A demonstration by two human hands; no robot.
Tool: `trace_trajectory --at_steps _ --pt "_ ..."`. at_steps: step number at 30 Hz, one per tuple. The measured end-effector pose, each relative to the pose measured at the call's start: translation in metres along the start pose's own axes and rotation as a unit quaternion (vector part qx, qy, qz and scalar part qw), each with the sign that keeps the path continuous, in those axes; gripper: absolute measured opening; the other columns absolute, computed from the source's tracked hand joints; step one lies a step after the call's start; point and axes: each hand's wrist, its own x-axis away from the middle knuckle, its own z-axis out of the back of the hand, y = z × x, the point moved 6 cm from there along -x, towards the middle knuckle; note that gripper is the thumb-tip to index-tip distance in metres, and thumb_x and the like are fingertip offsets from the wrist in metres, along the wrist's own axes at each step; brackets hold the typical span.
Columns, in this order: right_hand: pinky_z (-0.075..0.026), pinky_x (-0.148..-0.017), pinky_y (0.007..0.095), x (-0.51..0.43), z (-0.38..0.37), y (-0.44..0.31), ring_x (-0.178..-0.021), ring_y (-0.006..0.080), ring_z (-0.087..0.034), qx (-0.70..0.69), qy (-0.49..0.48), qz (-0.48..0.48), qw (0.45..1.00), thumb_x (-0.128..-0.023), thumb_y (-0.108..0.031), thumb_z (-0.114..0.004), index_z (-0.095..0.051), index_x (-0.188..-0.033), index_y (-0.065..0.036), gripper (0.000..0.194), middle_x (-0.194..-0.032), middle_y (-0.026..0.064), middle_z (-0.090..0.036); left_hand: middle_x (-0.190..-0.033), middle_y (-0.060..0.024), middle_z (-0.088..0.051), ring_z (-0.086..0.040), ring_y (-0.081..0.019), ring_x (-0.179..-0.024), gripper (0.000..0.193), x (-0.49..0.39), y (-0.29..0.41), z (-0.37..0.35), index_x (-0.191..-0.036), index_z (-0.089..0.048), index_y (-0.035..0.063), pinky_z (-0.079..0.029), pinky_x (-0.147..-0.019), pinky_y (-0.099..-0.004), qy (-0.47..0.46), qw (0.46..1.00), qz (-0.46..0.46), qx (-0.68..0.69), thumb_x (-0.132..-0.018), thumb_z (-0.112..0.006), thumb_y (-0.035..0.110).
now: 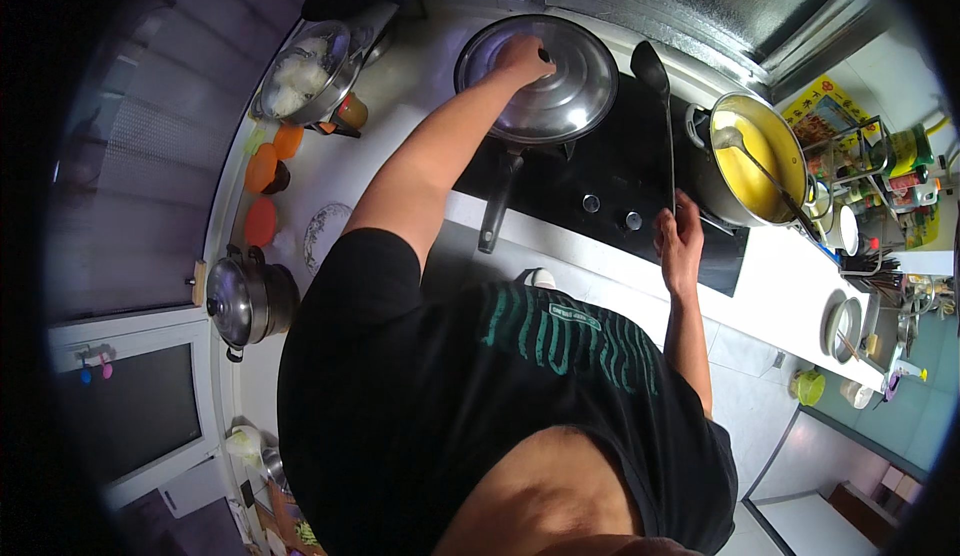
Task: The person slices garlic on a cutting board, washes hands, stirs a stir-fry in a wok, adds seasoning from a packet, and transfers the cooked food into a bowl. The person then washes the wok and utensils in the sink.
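My left hand (525, 60) grips the dark knob of a domed metal lid (577, 98) that covers a pan on the left part of the black cooktop (615, 173). The pan's dark handle (499, 207) points towards me. My right hand (681, 244) holds a long-handled wok spatula (667, 135) by its lower end, the dark blade pointing away from me. To the right of the spatula, a large metal pot (757, 128) holds yellow liquid, with a metal ladle (761, 158) resting in it. What the lid covers is hidden.
At left are a metal pan of pale food (300, 83), a glass jar (352, 111), orange and red round items (261, 220), a floral plate (328, 235) and a lidded steamer pot (251, 301). A condiment rack (855, 158) and a metal bowl (844, 331) stand at right.
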Motion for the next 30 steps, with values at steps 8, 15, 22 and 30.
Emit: trace_trajectory --at_steps 8,15,22,30 --pt "-0.053 -0.084 0.0346 -0.034 0.009 -0.089 -0.095 0.0259 -0.068 0.251 -0.027 0.179 0.951 -0.096 -0.005 -0.063 -0.054 -0.134 0.0 0.04 -0.112 0.022 -0.068 -0.107 -0.0114 -0.075 -0.072 -0.0189 -0.095 0.049 0.103 -0.021 0.18 -0.119 -0.071 0.0032 -0.054 -0.084 -0.031 0.126 0.984 0.024 0.12 -0.08 -0.08 0.031" --pt "-0.054 -0.084 0.0414 -0.034 -0.031 -0.137 -0.092 0.0386 -0.068 0.461 -0.161 0.234 0.841 -0.086 -0.005 -0.068 -0.065 -0.123 -0.001 0.037 -0.105 0.0222 -0.069 -0.108 -0.0118 -0.074 -0.068 -0.015 -0.098 0.043 0.279 -0.164 0.212 -0.115 -0.071 -0.0001 -0.052 -0.086 -0.0294 0.12 0.949 0.167 0.238 -0.08 -0.08 0.024" --pt "-0.055 -0.082 0.0499 -0.084 -0.111 -0.082 -0.095 0.0428 -0.067 0.482 -0.135 0.267 0.824 -0.089 -0.012 -0.065 -0.064 -0.118 -0.003 0.031 -0.097 0.0248 -0.068 -0.098 -0.0221 -0.069 -0.069 -0.036 -0.091 0.04 0.419 -0.29 0.169 -0.105 -0.073 0.0026 -0.054 -0.082 -0.0401 0.156 0.961 0.227 0.01 -0.071 -0.08 0.023" --pt "-0.055 -0.084 0.0484 -0.128 -0.126 -0.056 -0.097 0.0453 -0.067 0.358 -0.025 0.252 0.899 -0.093 -0.016 -0.065 -0.064 -0.119 0.001 0.031 -0.101 0.0282 -0.069 -0.099 -0.0213 -0.067 -0.066 -0.0387 -0.093 0.042 0.472 -0.33 0.133 -0.104 -0.072 0.0017 -0.053 -0.085 -0.0439 0.129 0.95 0.277 -0.065 -0.067 -0.081 0.022"
